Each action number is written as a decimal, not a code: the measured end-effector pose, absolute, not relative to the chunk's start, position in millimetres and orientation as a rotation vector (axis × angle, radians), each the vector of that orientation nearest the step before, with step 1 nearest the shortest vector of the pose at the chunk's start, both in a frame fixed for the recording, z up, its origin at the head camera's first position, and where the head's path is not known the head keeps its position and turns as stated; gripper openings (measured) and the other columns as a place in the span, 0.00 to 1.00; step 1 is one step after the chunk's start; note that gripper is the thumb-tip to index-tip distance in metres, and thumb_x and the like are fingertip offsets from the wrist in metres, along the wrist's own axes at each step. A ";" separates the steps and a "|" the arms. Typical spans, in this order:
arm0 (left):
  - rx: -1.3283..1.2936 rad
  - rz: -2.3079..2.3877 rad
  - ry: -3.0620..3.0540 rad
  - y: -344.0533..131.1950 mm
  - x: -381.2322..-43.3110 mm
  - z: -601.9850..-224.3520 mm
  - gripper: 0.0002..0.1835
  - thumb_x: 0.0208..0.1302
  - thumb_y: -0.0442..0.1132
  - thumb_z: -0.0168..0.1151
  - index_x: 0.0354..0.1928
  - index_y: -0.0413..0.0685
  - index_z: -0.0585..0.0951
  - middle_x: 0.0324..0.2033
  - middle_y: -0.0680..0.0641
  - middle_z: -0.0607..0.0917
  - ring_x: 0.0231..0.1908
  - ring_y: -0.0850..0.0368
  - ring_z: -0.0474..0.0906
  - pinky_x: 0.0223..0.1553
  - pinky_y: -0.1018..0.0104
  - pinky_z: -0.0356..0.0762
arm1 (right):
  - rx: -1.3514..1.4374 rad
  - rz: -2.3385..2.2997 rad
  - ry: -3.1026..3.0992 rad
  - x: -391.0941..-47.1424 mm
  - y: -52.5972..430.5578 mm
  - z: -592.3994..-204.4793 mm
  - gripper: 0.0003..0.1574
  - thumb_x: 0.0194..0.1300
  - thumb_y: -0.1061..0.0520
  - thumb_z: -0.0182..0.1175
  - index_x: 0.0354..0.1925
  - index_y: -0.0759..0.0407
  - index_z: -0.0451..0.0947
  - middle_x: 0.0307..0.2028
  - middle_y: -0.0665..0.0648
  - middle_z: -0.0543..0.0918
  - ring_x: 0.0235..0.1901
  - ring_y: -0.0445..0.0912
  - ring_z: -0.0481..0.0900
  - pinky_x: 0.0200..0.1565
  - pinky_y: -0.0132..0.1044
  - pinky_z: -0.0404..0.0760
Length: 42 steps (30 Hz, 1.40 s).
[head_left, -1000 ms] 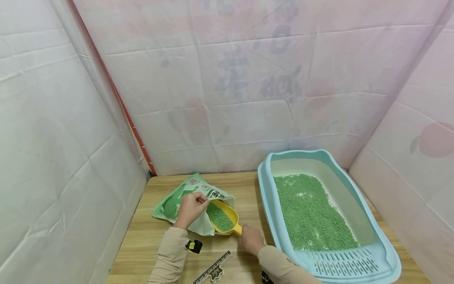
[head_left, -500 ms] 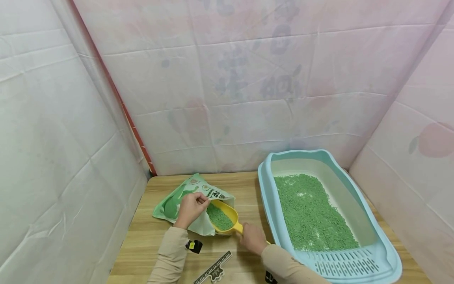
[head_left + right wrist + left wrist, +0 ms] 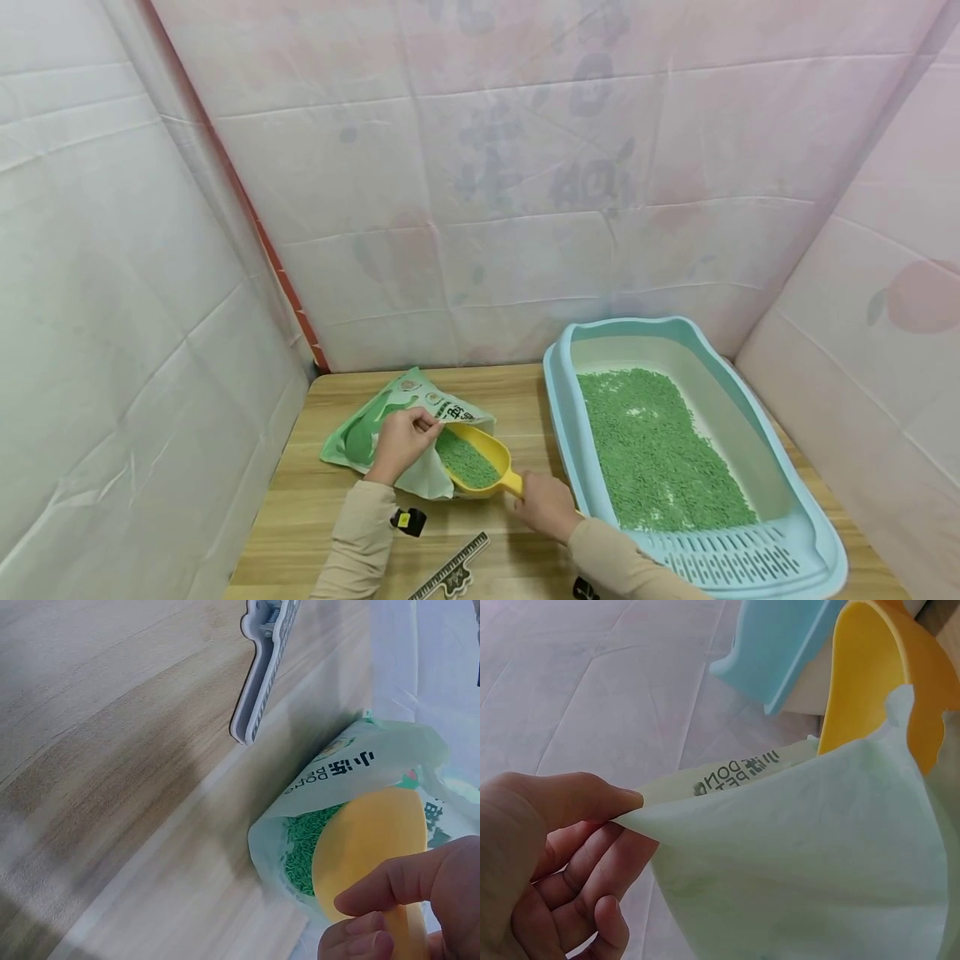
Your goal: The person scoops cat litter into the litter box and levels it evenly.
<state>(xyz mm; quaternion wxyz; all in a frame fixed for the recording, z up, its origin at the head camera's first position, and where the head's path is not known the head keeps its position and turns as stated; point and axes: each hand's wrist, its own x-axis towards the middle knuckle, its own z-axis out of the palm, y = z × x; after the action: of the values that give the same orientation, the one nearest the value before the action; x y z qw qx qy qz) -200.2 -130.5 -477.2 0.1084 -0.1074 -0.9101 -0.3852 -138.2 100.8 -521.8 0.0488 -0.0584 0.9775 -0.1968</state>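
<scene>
Fingers of L hand (image 3: 403, 443) pinch lip of bag (image 3: 360, 435), lower ctr of frame, as those of R hand (image 3: 547, 506) grip scoop (image 3: 493, 450), prob. best kept level vs. spills.

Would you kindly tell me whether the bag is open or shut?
The bag is open: the left hand pinches its rim, and green pellets show inside beside the yellow scoop.

Head view: from high near side, facing far, down; well back. Left wrist view: close beside litter bag (image 3: 802, 855), facing right toward litter box (image 3: 776, 652). Right wrist view: close, facing down, left. Both wrist views share litter bag, yellow scoop (image 3: 375, 840).
</scene>
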 end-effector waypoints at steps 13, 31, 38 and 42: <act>-0.287 -1.146 -2.699 -131.3 -202.1 -474.1 0.06 0.57 0.38 0.69 0.25 0.50 0.84 0.21 0.51 0.85 0.22 0.65 0.77 0.27 0.75 0.74 | -0.237 -0.637 2.964 -127.7 117.9 -505.5 0.10 0.47 0.62 0.65 0.24 0.59 0.71 0.17 0.52 0.71 0.18 0.43 0.66 0.19 0.34 0.67; -0.308 -1.151 -2.700 -131.2 -201.3 -473.3 0.05 0.58 0.38 0.68 0.26 0.50 0.84 0.22 0.50 0.86 0.22 0.65 0.77 0.27 0.75 0.74 | -0.224 -0.626 2.997 -113.9 142.5 -489.0 0.11 0.45 0.61 0.65 0.21 0.56 0.69 0.15 0.51 0.70 0.17 0.42 0.64 0.19 0.34 0.63; -0.299 -1.134 -2.704 -131.8 -201.8 -473.7 0.05 0.58 0.38 0.68 0.25 0.50 0.84 0.21 0.51 0.85 0.22 0.65 0.77 0.27 0.74 0.74 | -0.235 -0.644 3.003 -107.9 155.0 -482.9 0.12 0.46 0.61 0.66 0.21 0.55 0.69 0.15 0.49 0.68 0.16 0.42 0.63 0.19 0.32 0.61; -0.296 -1.156 -2.702 -132.3 -203.0 -474.0 0.05 0.58 0.38 0.68 0.26 0.49 0.84 0.21 0.50 0.85 0.22 0.65 0.77 0.27 0.74 0.74 | -0.256 -0.653 3.018 -105.2 163.7 -480.7 0.14 0.45 0.61 0.67 0.20 0.54 0.68 0.14 0.49 0.67 0.16 0.41 0.62 0.18 0.31 0.61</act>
<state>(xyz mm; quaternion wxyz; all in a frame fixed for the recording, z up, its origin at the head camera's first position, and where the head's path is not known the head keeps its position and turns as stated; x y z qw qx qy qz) -203.0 -132.3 -474.0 0.0937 -0.0999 -0.9107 -0.3896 -105.2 163.7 -480.7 0.0215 -0.0826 0.9738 -0.2106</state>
